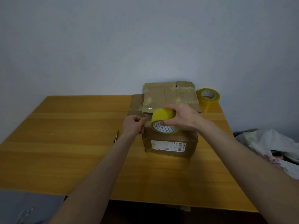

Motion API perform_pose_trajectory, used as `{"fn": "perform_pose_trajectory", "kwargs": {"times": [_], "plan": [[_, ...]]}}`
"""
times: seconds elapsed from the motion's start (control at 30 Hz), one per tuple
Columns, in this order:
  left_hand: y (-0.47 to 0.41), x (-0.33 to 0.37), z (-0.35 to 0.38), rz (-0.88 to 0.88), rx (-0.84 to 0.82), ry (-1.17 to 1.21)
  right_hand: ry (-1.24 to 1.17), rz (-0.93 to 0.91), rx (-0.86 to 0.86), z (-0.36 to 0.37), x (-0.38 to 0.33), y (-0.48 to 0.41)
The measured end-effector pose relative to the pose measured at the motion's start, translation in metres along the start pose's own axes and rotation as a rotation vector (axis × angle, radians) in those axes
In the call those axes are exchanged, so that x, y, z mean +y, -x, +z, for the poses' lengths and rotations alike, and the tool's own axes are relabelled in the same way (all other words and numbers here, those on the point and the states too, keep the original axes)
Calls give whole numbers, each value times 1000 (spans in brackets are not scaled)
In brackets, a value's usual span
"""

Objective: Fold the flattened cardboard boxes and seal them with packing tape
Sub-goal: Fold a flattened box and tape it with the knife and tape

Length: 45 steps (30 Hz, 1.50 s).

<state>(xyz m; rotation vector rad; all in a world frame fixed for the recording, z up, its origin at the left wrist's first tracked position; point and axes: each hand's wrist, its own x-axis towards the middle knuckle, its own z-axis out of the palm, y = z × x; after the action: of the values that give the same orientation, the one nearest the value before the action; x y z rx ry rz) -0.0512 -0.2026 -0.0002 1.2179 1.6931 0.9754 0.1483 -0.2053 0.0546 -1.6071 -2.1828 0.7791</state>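
On the table [72,143], the box [169,143] stands right of middle. The right hand [182,117] has its grip clamped on a yellow tape roll [163,120] atop it. The left hand [131,125] pinches the tape end [146,123] at its left edge. Its white barcode label [168,145] is too small to read.

Left hand [133,125] pinches while right hand [183,118] grips.

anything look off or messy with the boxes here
Yes: the rear box looks rough. Its top carries wrinkled, patchy tape strips laid at uneven angles, and a darker cardboard piece juts out at its left side.
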Motion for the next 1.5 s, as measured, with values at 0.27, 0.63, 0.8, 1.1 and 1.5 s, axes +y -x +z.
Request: {"fn": "perform_pose_trajectory", "kwargs": {"times": [0.27,0.63,0.8,1.1,1.5], "plan": [[-7,-16,-7,-21,109,-50,397,-12,-39,-4,-18,-2],[-7,-32,-8,-39,124,-75,320,-19,25,-7,-19,-2],[-4,-41,-3,-22,136,-114,422,-42,-4,-6,-27,-1],[-10,-42,16,-76,53,-277,379,11,9,6,-28,1],[23,-51,22,656,-175,-563,290,61,27,8,-23,-5]]}}
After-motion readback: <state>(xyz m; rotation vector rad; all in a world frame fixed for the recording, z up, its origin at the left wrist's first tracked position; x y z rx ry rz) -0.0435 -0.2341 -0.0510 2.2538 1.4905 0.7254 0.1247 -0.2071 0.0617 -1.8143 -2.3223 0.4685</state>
